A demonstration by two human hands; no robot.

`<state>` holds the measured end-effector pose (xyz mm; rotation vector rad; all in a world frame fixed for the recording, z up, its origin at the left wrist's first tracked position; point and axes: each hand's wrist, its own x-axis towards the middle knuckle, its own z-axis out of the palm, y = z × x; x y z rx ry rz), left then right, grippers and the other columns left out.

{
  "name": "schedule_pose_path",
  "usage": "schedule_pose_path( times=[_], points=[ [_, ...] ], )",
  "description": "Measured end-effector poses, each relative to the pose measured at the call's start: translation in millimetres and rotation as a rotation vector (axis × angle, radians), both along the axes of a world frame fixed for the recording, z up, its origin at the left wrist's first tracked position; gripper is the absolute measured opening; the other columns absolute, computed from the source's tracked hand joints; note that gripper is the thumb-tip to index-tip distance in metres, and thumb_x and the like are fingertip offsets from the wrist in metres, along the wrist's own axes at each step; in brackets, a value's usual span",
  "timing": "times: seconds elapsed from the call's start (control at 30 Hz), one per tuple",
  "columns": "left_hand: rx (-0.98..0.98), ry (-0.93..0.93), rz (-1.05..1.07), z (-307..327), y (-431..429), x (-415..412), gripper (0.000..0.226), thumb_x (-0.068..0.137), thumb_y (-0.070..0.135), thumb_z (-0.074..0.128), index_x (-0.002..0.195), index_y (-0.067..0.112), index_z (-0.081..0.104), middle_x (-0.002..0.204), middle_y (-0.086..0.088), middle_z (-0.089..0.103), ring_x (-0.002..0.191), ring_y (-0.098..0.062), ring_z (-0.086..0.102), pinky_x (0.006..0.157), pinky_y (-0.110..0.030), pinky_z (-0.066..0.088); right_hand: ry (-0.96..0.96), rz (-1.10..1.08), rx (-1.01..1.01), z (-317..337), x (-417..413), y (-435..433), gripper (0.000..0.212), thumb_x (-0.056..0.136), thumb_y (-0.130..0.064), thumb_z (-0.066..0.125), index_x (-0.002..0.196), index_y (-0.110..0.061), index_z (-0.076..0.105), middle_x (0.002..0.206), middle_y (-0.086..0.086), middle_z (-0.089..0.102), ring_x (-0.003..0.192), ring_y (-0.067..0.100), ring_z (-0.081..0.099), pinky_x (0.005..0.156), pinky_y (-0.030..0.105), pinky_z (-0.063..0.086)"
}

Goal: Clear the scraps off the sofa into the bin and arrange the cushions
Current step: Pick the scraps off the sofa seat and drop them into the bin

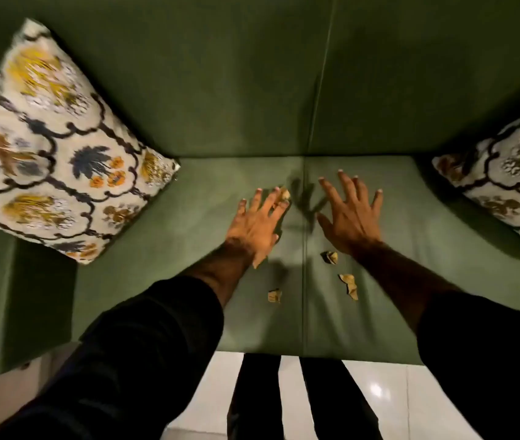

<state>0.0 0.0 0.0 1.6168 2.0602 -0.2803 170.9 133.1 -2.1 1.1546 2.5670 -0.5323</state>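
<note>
The green sofa (207,122) fills most of the view; its seat is split by a seam running from 12 to 6 o'clock. Both hands reach over the seat near centre.

The left hand (257,222) lies palm down with fingers spread. One paper scrap (285,194) sits at its fingertips, at 1 o'clock from the hand; the fingers partly cover it, so whether it is pinched or only touched cannot be told. The right hand (349,217) is spread wide, palm down, empty, just right of the seam. Whether it touches the seat or hovers above it is unclear; its shadow falls on the seam between the hands.

Three more scraps lie loose on the seat:
- a crumpled scrap (330,257) at 7 o'clock from the right hand, near the wrist;
- a folded scrap (349,285) at 5 o'clock from that one;
- a small scrap (274,295) left of the seam, at 5 o'clock from the left wrist.

A patterned cushion (49,154) leans at 9 o'clock, blurred, its left edge cut off by the frame. A second cushion (506,182) sits at 3 o'clock, mostly out of frame. Dark sleeves cover both forearms. Pale floor (376,392) and dark trouser legs show at 6 o'clock.
</note>
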Motion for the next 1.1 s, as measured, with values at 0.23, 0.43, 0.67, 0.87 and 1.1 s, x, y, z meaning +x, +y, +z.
schedule_pose_path(
  times=[0.23, 0.43, 0.67, 0.87, 1.1],
  points=[
    [-0.033, 0.057, -0.082, -51.9, 56.5, 4.5, 0.066, 0.095, 0.032, 0.051, 0.154, 0.031, 0.023, 0.168, -0.003, -0.003, 0.152, -0.042, 0.007, 0.118, -0.063, 0.021, -0.133, -0.053, -0.097, -60.8, 52.0, 42.6, 0.076, 0.096, -0.062, 0.051, 0.16, -0.034, 0.02, 0.169, 0.013, 0.012, 0.152, 0.044, 0.014, 0.119, 0.067, 0.022],
    [0.027, -0.025, 0.003, -66.3, 58.3, 14.6, 0.049, 0.093, 0.005, 0.048, 0.139, 0.02, 0.045, 0.159, -0.012, 0.025, 0.135, -0.037, 0.037, 0.107, -0.052, 0.04, -0.057, -0.114, -0.185, -78.1, 69.2, 23.4, 0.071, 0.094, -0.066, 0.048, 0.152, -0.026, 0.038, 0.15, 0.019, 0.036, 0.131, 0.04, 0.04, 0.101, 0.054, 0.047],
    [0.092, -0.074, 0.135, -76.3, 40.4, 27.3, 0.032, 0.087, -0.003, 0.058, 0.115, 0.011, 0.051, 0.127, -0.014, 0.043, 0.112, -0.033, 0.048, 0.09, -0.048, 0.051, -0.001, -0.029, -0.272, -81.4, 83.8, -7.9, 0.057, 0.096, -0.036, 0.063, 0.148, -0.027, 0.043, 0.151, 0.013, 0.035, 0.128, 0.034, 0.038, 0.1, 0.05, 0.051],
    [0.147, -0.178, 0.113, -77.3, 27.9, 53.4, 0.03, 0.095, -0.002, 0.045, 0.119, 0.009, 0.059, 0.126, -0.015, 0.049, 0.112, -0.035, 0.048, 0.089, -0.046, 0.047, 0.045, -0.114, -0.273, -91.7, 84.9, -11.2, 0.042, 0.086, -0.006, 0.066, 0.123, -0.021, 0.053, 0.14, 0.01, 0.04, 0.118, 0.03, 0.042, 0.09, 0.043, 0.051],
    [0.019, -0.322, -0.204, -65.4, 27.0, 117.8, 0.036, 0.097, 0.019, 0.043, 0.133, 0.019, 0.05, 0.132, -0.009, 0.046, 0.103, -0.033, 0.051, 0.081, -0.043, 0.043, 0.102, -0.12, -0.201, -97.1, 86.2, -14.0, 0.03, 0.089, -0.015, 0.067, 0.118, -0.012, 0.061, 0.132, 0.017, 0.05, 0.113, 0.036, 0.048, 0.095, 0.045, 0.047]
  ],
)
